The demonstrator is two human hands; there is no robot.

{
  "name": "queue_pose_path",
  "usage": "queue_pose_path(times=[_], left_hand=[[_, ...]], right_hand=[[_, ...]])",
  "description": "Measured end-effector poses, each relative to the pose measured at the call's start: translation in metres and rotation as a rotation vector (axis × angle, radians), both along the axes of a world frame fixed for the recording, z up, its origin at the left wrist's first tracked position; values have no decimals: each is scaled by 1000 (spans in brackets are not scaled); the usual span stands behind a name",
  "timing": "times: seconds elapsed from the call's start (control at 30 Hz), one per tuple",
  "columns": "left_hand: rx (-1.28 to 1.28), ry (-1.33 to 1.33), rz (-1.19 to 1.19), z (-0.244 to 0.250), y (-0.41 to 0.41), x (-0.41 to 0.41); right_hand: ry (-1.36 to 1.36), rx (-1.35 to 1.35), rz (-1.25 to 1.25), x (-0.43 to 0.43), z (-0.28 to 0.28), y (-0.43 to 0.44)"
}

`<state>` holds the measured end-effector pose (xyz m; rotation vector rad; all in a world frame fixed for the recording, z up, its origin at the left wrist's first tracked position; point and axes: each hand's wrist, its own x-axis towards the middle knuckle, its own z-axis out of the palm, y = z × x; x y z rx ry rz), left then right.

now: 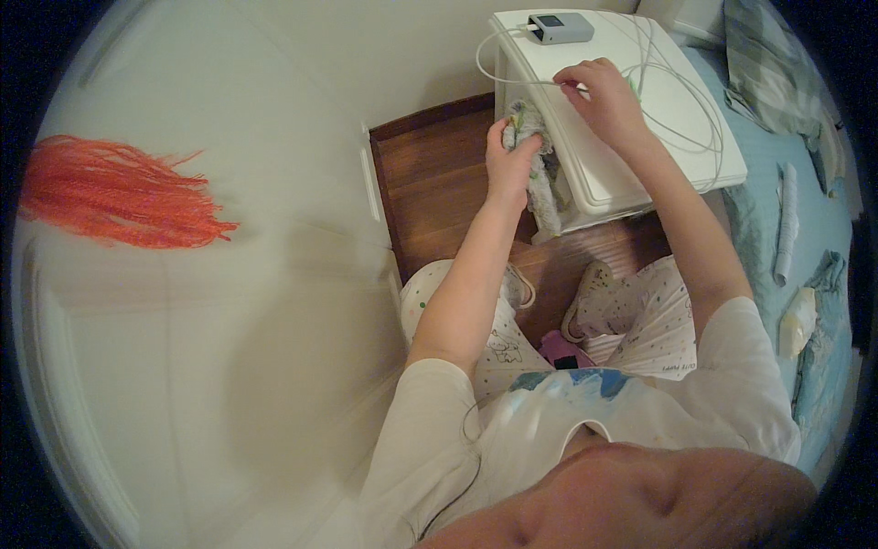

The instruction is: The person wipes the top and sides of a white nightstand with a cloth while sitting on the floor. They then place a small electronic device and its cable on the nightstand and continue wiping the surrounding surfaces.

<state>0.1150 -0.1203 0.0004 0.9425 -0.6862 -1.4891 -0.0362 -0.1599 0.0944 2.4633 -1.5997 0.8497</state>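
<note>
My left hand (pixel 509 165) grips a fluffy grey-and-white cloth (pixel 542 199) with small green and yellow spots. The cloth hangs down beside the front of a white bedside cabinet (pixel 603 165). Above the cabinet top, my right hand (pixel 607 103) pinches a white cable (pixel 511 79) between thumb and fingers. That cable loops from a grey box-shaped device (pixel 562 29) with a small dark display at the back of the cabinet. More of the cable lies coiled on the top, right of my right hand. Something green shows just behind that hand, mostly hidden.
A white panelled door (pixel 171 357) fills the left, with an orange-red fringe (pixel 123 192) against it. Dark wood floor (pixel 439 178) lies below. On the right, a bed with a blue sheet (pixel 761 178) carries a white rolled item (pixel 787 223) and a checked cloth (pixel 775 75).
</note>
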Motion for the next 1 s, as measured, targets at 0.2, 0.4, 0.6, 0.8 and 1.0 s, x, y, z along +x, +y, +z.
queue_pose_path(times=[0.2, 0.4, 0.6, 0.8, 1.0], left_hand=[[7, 27, 6, 3, 3, 1], [-4, -33, 10, -4, -1, 2], [12, -5, 18, -6, -1, 0], [-6, -1, 1, -10, -3, 2], [33, 15, -9, -5, -4, -2]], right_hand=[[-107, -126, 62, -50, 30, 32], [-118, -39, -43, -100, 26, 59], [-134, -27, -105, -139, 16, 72], [-49, -54, -257, -180, -5, 64], [-82, 33, -414, -189, -30, 48]])
